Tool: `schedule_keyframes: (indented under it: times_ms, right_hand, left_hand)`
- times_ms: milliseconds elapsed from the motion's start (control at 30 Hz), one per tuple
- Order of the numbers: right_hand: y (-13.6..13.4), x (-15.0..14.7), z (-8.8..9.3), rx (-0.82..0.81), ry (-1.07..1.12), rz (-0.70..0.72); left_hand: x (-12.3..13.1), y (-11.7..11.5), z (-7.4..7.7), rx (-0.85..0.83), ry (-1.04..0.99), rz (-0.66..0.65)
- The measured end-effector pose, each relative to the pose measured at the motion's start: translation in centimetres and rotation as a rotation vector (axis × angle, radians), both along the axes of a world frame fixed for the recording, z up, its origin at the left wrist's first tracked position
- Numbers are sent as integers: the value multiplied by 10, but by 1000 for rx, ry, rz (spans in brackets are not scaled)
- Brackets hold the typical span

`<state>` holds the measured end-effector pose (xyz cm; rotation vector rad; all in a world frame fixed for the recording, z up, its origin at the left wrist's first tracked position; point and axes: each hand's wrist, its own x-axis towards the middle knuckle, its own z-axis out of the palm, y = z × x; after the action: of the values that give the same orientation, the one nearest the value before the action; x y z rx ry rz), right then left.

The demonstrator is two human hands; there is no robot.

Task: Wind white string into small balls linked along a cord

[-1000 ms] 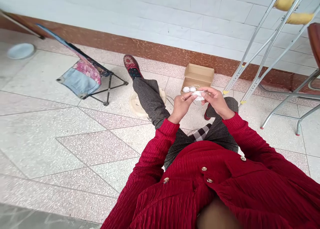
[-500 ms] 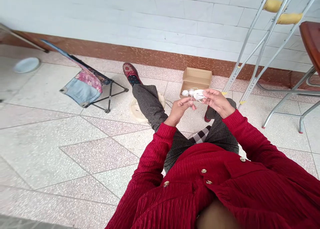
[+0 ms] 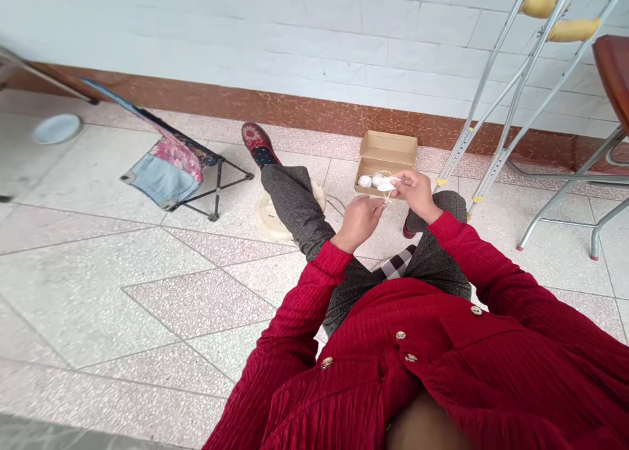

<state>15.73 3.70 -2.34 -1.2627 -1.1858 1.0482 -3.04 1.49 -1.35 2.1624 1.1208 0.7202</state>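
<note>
Near the cardboard box [image 3: 388,147], both hands [image 3: 414,189] pinch white cord [image 3: 385,185].

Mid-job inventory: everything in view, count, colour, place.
String bundle: 1, white, in right hand
Cardboard box: 1, brown, open, by wall
String balls: 2 visible, white, in box
Crutches: 2, silver-yellow, right
Seat: 1, brown, right edge
Folding chair: 1, blue-pink, left
Dish: 1, pale, left floor
Round object: 1, cream, behind left shin
Cable: 1, grey, beside it
Checked fabric: 1, black-white, between thighs
Pole: 1, grey, far left
Wall: 1, white, ahead
Floor: 1, pale, below
Shoes: 2, dark red, worn
Trousers: 1, grey, worn
Jacket: 1, red, worn
Left hand: 1, bare, pinching strand
Right hand: 1, bare, holding bundle
</note>
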Motion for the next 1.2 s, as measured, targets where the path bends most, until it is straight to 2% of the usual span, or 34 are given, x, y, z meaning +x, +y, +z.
schedule_keyframes:
  times_ms: [100,167,267,333,433,533,633,700,800,900,967,1033,1100,1200]
  right_hand:
    - [-11,0,-12,21,-98,96]
    - [-21,1,-11,-46,-87,225]
    - [-36,4,3,-203,74,411]
    - [-43,6,15,-272,234,439]
    - [-42,7,27,-308,416,390]
    - [-27,7,23,-253,463,226]
    - [-12,10,6,-174,294,50]
    - [-13,14,-5,-153,95,48]
    - [-31,18,-10,-221,-44,254]
    - [-54,20,3,-346,117,499]
    - [-61,18,15,-393,270,559]
    - [-59,16,24,-383,379,511]
    - [-50,15,25,-315,413,370]
    - [-33,19,11,-190,250,145]
  left_hand:
    - [-9,12,17,157,55,-45]
    - [-15,21,24,207,63,-68]
    - [-19,29,23,192,14,-85]
    - [-17,27,17,124,-62,-74]
    - [-4,14,4,0,-186,-8]
    - [10,-3,-5,-85,-179,0]
    - [14,-13,-10,-89,-70,-55]
    - [9,-12,-11,-44,-14,-54]
    - [-5,-1,-8,21,19,-48]
    - [-13,7,-6,13,-45,-58]
    - [-9,5,-7,-59,-135,-64]
    - [0,-2,-11,-138,-209,-49]
    - [11,-12,-16,-185,-227,-45]
    - [19,-24,-22,-186,-156,-94]
